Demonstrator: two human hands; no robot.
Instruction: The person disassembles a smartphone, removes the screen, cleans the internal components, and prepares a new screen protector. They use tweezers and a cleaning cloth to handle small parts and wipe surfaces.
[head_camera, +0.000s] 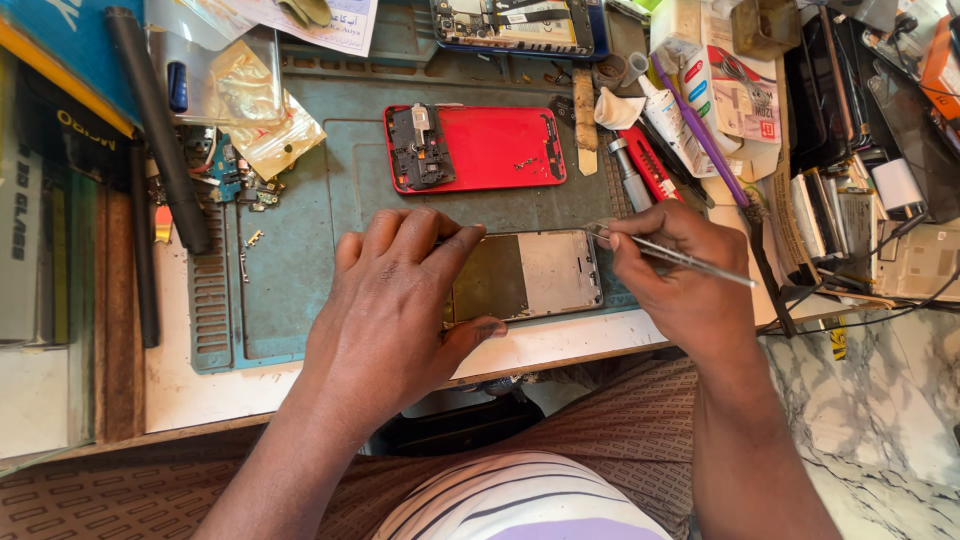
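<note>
- Teal work mat (300, 260) on bench, opened phone frame (535, 275) at its front edge.
- Left hand (400, 300) clamped over frame's left end.
- Right hand (680, 280) pinching metal tweezers (670, 253), tip at frame's top right corner.
- Red back cover (475, 148) lies behind, apart.

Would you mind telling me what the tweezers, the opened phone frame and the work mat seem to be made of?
The tweezers in the right hand look like bare polished metal: thin, silvery, glinting. The phone frame under the left hand seems to be matte grey metal, with a dull brownish panel. The work mat looks like teal rubber or silicone, worn and scuffed.
</note>
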